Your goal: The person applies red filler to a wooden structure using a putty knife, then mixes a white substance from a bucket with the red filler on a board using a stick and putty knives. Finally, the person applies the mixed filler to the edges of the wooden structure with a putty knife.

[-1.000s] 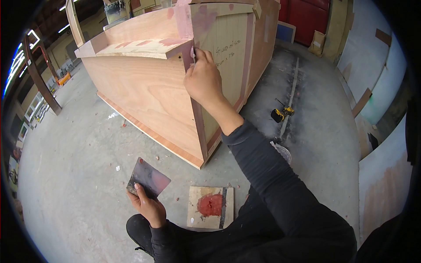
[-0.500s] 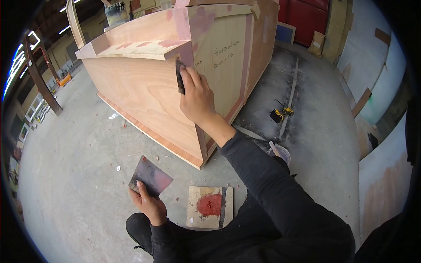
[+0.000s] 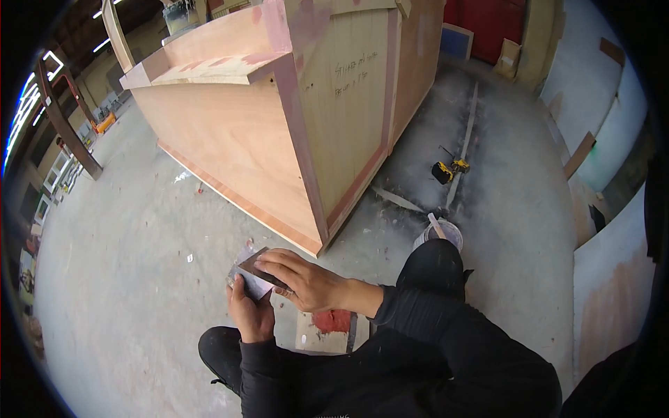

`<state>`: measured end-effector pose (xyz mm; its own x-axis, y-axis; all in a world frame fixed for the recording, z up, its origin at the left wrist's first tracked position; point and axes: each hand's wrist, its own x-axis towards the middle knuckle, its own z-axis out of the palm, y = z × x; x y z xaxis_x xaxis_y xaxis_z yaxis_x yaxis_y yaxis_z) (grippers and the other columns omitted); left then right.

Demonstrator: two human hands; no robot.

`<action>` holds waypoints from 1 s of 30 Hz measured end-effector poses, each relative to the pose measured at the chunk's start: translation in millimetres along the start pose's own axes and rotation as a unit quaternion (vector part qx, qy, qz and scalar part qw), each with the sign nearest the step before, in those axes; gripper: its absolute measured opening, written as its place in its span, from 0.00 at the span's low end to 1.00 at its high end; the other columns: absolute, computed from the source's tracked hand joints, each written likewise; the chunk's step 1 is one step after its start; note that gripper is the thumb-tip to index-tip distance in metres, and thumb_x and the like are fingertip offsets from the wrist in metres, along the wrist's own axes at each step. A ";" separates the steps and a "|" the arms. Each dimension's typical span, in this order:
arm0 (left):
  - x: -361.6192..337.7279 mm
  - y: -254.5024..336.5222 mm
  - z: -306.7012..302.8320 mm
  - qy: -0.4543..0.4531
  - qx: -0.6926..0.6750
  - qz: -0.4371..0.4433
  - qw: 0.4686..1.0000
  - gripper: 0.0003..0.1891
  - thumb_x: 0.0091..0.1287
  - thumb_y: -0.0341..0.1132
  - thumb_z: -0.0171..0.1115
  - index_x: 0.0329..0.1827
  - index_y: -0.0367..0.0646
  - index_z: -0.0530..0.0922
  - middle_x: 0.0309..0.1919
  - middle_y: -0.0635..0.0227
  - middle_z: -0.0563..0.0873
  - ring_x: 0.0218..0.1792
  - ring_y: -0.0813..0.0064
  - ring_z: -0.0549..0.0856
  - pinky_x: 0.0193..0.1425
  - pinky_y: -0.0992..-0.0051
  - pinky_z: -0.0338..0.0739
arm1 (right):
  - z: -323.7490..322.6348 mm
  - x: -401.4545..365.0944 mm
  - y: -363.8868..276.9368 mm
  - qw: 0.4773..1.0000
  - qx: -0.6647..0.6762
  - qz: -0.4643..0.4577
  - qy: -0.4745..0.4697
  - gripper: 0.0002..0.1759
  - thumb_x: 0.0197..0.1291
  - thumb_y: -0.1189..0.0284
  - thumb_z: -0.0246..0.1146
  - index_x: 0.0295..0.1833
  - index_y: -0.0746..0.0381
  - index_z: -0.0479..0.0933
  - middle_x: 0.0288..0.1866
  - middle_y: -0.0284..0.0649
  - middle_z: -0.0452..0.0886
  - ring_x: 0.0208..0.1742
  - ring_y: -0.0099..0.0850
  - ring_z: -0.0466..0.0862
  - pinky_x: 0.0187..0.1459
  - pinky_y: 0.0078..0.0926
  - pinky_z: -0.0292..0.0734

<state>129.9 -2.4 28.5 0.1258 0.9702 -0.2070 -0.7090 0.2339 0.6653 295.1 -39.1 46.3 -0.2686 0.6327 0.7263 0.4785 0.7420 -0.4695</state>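
My left hand (image 3: 252,319) is closed on a flat putty scraper (image 3: 244,282), smeared with pale and pinkish filler, low in front of me. My right hand (image 3: 312,284) grips a second, darker putty scraper (image 3: 259,266), whose blade lies against or just over the left one. Behind them stands a large plywood counter (image 3: 223,146) with pinkish filler along its corner edges and handwriting on its end panel. Below my right hand, partly covered by it, a small board (image 3: 306,338) carries a patch of red filler (image 3: 332,321).
By my right knee is a bucket (image 3: 456,235) with a stick in it. Beyond lies a yellow-and-black cordless drill (image 3: 449,171) on the concrete floor (image 3: 139,279). Large pale panels (image 3: 606,285) lean along the right side. Another container (image 3: 180,17) stands behind the counter.
My right hand has come down from the counter's upper corner to my left hand, bringing its scraper against or over the other one. My left hand has shifted slightly right and turned its scraper.
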 end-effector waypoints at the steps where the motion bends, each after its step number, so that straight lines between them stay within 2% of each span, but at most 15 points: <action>1: -0.6 -1.5 -1.6 0.005 0.001 -0.001 1.000 0.13 0.78 0.36 0.46 0.60 0.44 0.70 0.52 0.64 0.81 0.50 0.67 0.84 0.51 0.62 0.83 | 6.1 -6.4 0.0 1.000 -0.020 0.014 0.007 0.32 0.58 0.79 0.65 0.68 0.71 0.65 0.66 0.54 0.69 0.70 0.51 0.68 0.70 0.43 0.65; 3: 1.9 -5.5 -5.0 -0.013 0.062 0.071 0.995 0.13 0.77 0.36 0.46 0.60 0.42 0.70 0.53 0.62 0.82 0.50 0.67 0.84 0.52 0.63 0.83 | 10.4 -17.8 -0.3 0.999 -0.026 0.029 0.009 0.32 0.56 0.79 0.65 0.67 0.72 0.65 0.66 0.54 0.68 0.70 0.52 0.67 0.69 0.44 0.65; 5: 1.4 -7.5 -6.6 -0.014 0.069 0.082 0.994 0.14 0.77 0.36 0.46 0.61 0.43 0.69 0.53 0.62 0.81 0.51 0.67 0.84 0.54 0.62 0.81 | 10.7 -27.4 -0.5 0.996 -0.069 0.045 0.017 0.31 0.56 0.80 0.64 0.66 0.73 0.66 0.65 0.54 0.69 0.69 0.52 0.69 0.69 0.45 0.65; 7: -5.5 -1.6 7.7 -0.026 0.059 0.092 0.994 0.11 0.77 0.33 0.49 0.59 0.42 0.70 0.49 0.65 0.82 0.49 0.71 0.83 0.53 0.67 0.81 | 8.4 -40.8 13.8 0.996 -0.064 0.046 0.030 0.30 0.55 0.80 0.63 0.66 0.71 0.68 0.65 0.56 0.69 0.67 0.52 0.71 0.68 0.44 0.66; 9: -9.6 4.5 17.0 -0.020 0.044 0.093 0.995 0.11 0.77 0.33 0.49 0.58 0.42 0.71 0.50 0.66 0.82 0.49 0.73 0.83 0.54 0.69 0.80 | -1.8 -55.7 28.2 0.984 -0.130 0.071 -0.097 0.30 0.54 0.81 0.61 0.65 0.69 0.70 0.63 0.56 0.70 0.65 0.51 0.73 0.67 0.42 0.69; 11: -10.3 9.4 14.9 -0.048 0.079 0.190 0.977 0.11 0.77 0.34 0.50 0.57 0.41 0.73 0.50 0.67 0.82 0.49 0.75 0.82 0.55 0.71 0.78 | -30.9 -44.4 16.7 0.980 -0.056 0.172 -0.080 0.28 0.51 0.85 0.57 0.62 0.68 0.74 0.61 0.52 0.74 0.63 0.48 0.75 0.65 0.39 0.72; 13: 2.2 0.7 -0.8 -0.046 0.137 0.258 0.955 0.11 0.78 0.33 0.51 0.57 0.39 0.73 0.49 0.68 0.82 0.48 0.80 0.79 0.56 0.76 0.74 | -45.8 -36.7 29.0 0.988 -0.086 0.115 -0.057 0.29 0.49 0.87 0.56 0.61 0.67 0.76 0.60 0.50 0.75 0.63 0.48 0.75 0.64 0.39 0.72; 15: 3.3 -3.5 0.9 -0.022 0.168 0.277 0.946 0.11 0.78 0.32 0.50 0.57 0.37 0.73 0.48 0.68 0.82 0.48 0.82 0.78 0.55 0.78 0.73 | -64.6 -16.5 12.6 0.981 -0.188 0.024 -0.043 0.29 0.50 0.86 0.57 0.61 0.65 0.76 0.59 0.47 0.76 0.62 0.47 0.75 0.64 0.41 0.72; 19: -3.4 -8.2 9.4 -0.036 0.241 0.296 0.923 0.10 0.78 0.32 0.50 0.55 0.36 0.73 0.44 0.70 0.81 0.45 0.84 0.76 0.53 0.81 0.71 | -68.5 -0.3 2.7 0.975 -0.207 -0.035 -0.071 0.26 0.51 0.84 0.58 0.60 0.64 0.78 0.58 0.45 0.77 0.63 0.46 0.76 0.64 0.44 0.73; 22: -9.6 -13.6 10.8 -0.028 0.287 0.312 0.905 0.10 0.78 0.32 0.50 0.55 0.36 0.73 0.44 0.71 0.80 0.45 0.84 0.75 0.52 0.82 0.70 | -56.5 0.4 5.4 0.951 -0.282 -0.066 -0.113 0.22 0.57 0.72 0.59 0.59 0.59 0.79 0.59 0.41 0.77 0.67 0.45 0.73 0.67 0.47 0.68; 23: -10.1 -14.9 11.2 -0.025 0.302 0.324 0.896 0.10 0.78 0.32 0.50 0.55 0.36 0.74 0.44 0.71 0.80 0.45 0.84 0.75 0.52 0.81 0.70 | -51.8 -3.2 6.6 0.948 -0.292 -0.067 -0.108 0.22 0.57 0.72 0.59 0.59 0.59 0.79 0.59 0.41 0.77 0.67 0.45 0.73 0.67 0.47 0.68; 26: -0.3 3.8 3.9 -0.003 0.176 0.316 0.932 0.10 0.78 0.33 0.51 0.55 0.39 0.74 0.47 0.69 0.81 0.47 0.81 0.78 0.55 0.79 0.73 | -47.9 -19.8 11.8 0.952 -0.223 -0.095 -0.184 0.19 0.58 0.72 0.57 0.56 0.59 0.80 0.59 0.40 0.77 0.66 0.44 0.73 0.65 0.48 0.69; 27: -1.7 15.5 7.0 0.012 0.126 0.305 0.944 0.10 0.78 0.34 0.51 0.55 0.39 0.74 0.48 0.68 0.81 0.47 0.80 0.79 0.55 0.78 0.74 | -52.6 -20.5 25.0 0.952 -0.230 -0.091 -0.180 0.19 0.58 0.72 0.57 0.56 0.59 0.80 0.59 0.40 0.77 0.66 0.44 0.73 0.65 0.48 0.69; 29: 3.8 26.3 -3.2 -0.009 0.119 0.360 0.925 0.10 0.78 0.34 0.51 0.54 0.39 0.74 0.48 0.66 0.82 0.47 0.78 0.80 0.55 0.76 0.75 | -69.5 -10.3 59.4 0.963 -0.235 -0.077 -0.103 0.26 0.54 0.80 0.57 0.61 0.56 0.79 0.61 0.42 0.78 0.68 0.44 0.73 0.69 0.47 0.68; 30: -0.7 28.1 6.1 0.010 0.126 0.357 0.925 0.09 0.78 0.34 0.51 0.53 0.38 0.74 0.48 0.67 0.82 0.47 0.79 0.80 0.55 0.76 0.76 | -85.3 2.9 71.0 0.966 -0.253 -0.046 -0.040 0.32 0.48 0.86 0.56 0.62 0.56 0.78 0.62 0.44 0.78 0.68 0.46 0.73 0.69 0.45 0.68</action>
<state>114.2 3.9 51.7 -0.3261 0.8825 0.3390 -0.4215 -0.4567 0.7834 399.7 -3.5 57.9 -0.3841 0.5987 0.7029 0.7906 0.6064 -0.0845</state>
